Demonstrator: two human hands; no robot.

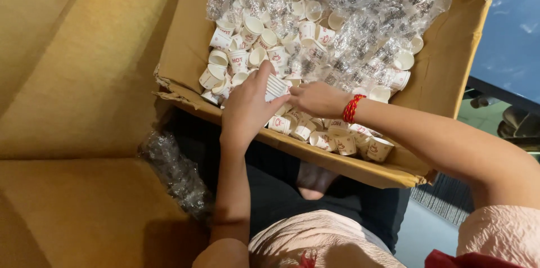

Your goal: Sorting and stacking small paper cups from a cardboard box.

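Note:
A big cardboard box (185, 37) holds several small white paper cups (242, 48) with red print, loose and mixed with clear plastic wrappers (360, 26). My left hand (244, 107) reaches over the box's near edge and grips a stack of white cups (275, 85) lying on its side. My right hand (318, 99), with a red thread band (352, 108) on the wrist, meets the end of that stack with its fingertips. Both hands hover just above the loose cups near the front wall.
A torn front flap (349, 164) of the box lies over my lap. Crumpled clear plastic (177, 175) sits on the left beside my leg. Large cardboard sheets (73, 77) fill the left side. A dark glass surface (506, 37) lies at the right.

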